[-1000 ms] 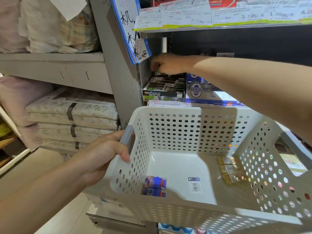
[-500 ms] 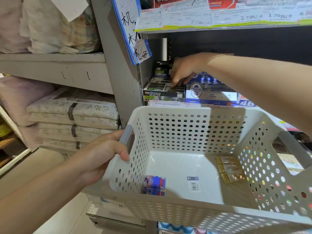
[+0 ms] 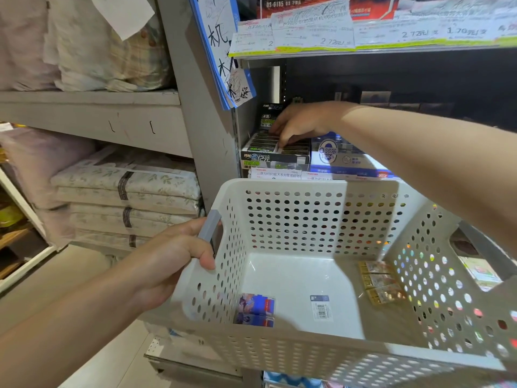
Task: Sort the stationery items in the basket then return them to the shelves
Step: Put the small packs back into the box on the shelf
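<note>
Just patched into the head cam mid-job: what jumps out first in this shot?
The big white perforated basket fills the lower right, held by its grey handle in the left hand; blue packets and gold packets lie on its floor. Above it, the right hand reaches into the shelf, fingers down on the black-and-green display box beside a blue box.

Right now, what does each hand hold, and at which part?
The left hand grips the white perforated basket by its grey handle. The right hand reaches into the black display box on the shelf; whether it holds anything cannot be told.
</note>
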